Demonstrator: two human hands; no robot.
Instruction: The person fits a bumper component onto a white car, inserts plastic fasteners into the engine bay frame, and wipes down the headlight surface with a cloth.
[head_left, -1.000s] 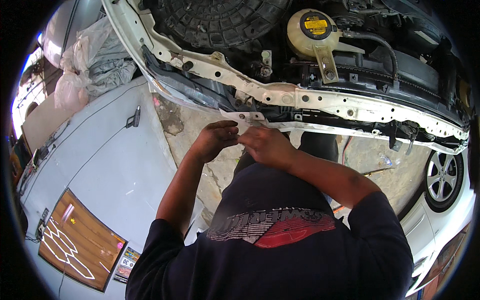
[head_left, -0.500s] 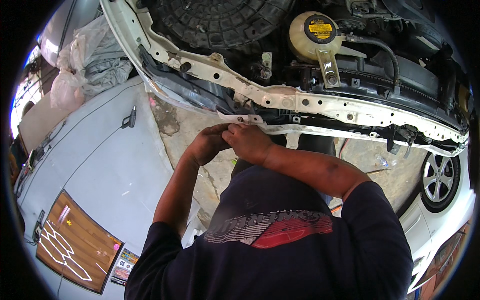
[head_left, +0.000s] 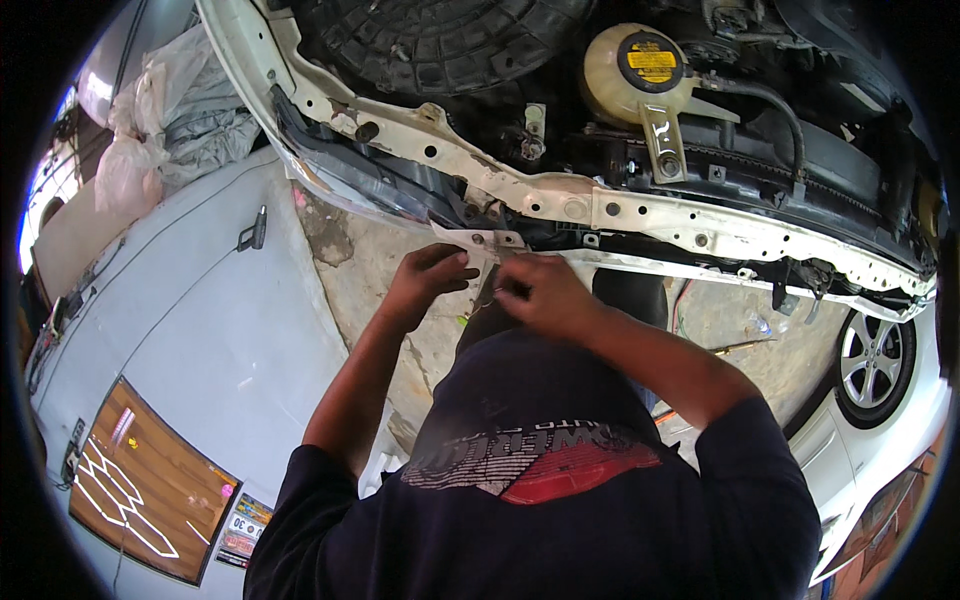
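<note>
My left hand [head_left: 428,285] is just below the white bracket [head_left: 478,239] at the end of the headlight, fingers partly bent and apart with nothing visible in them. To its right, my right hand [head_left: 550,295] curls its fingers and thumb together, a little below the white lower bumper edge [head_left: 640,264]. Whatever those fingers may hold is too small or blurred to make out. The two hands are apart. A bolt head shows in the bracket. Behind it, the white metal crossmember [head_left: 545,200] runs across the car's open front.
Above the crossmember are a coolant reservoir [head_left: 610,80] with a black cap and the radiator [head_left: 760,165]. At left, a grey panel or car body [head_left: 210,330] carries a black tool [head_left: 256,232] and plastic sheeting [head_left: 190,110]. A white car [head_left: 850,440] stands at right.
The hands were together at the bracket and have come apart. My right hand moved right and slightly down; my left hand now shows its fingers spread from the thumb.
</note>
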